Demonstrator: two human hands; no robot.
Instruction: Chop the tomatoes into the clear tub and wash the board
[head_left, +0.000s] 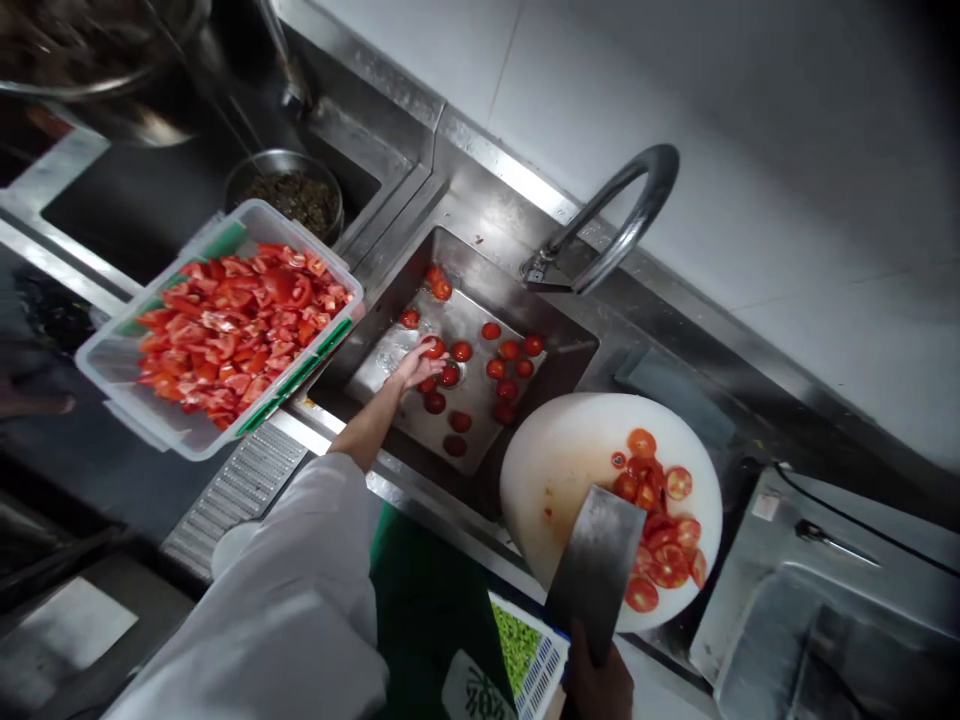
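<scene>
- Stainless steel runs across the whole kitchen scene, with a white tiled wall (750,120) behind it and a sink (555,375) sunk into the tabletop (420,500).
- Whole tomatoes (496,367) lie scattered over the wet sink floor, some touching, some apart.
- The person's left hand (417,364) reaches down into the sink, fingers spread and lying on one tomato (433,346) among the others; whether the hand has closed around it cannot be told.
- A white sleeve (300,590) covers that arm to the elbow.
- The right hand (600,685), at the bottom edge, is clamped on the handle of a cleaver (596,570).
- The cleaver's broad blade hangs over the near side of a round white cutting board (555,470), just right of the sink.
- Sliced tomato pieces (660,530) sit in a heap on the board's right half, beside the blade.
- A curved faucet (615,225) arches over the sink's far edge.
- Left of the sink, a clear plastic tub (120,375) is full of cut tomato (232,330).
- Behind the tub stands a metal bowl (289,190) of dark greens.
</scene>
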